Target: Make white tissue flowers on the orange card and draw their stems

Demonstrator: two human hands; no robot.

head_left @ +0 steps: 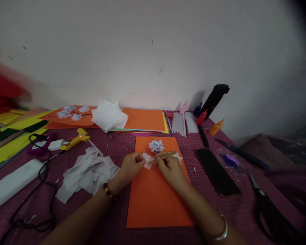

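My left hand (131,167) pinches a small piece of white tissue paper (148,159) above an orange sheet (155,197) lying on the table. My right hand (171,168) is closed round a thin wooden stick (163,157) whose tip lies across that tissue. Just beyond the hands, a finished white and purple paper flower (156,146) rests on the orange sheet. Another bit of white tissue (179,157) shows past my right hand.
A heap of white tissue scraps (88,172) lies left of the sheet, with a yellow glue gun (76,139) and its black cord (44,173). A black phone (217,171), scissors (267,207), a pen (244,154), glue bottles (215,127) and stacked coloured paper (142,119) lie beyond and to the right.
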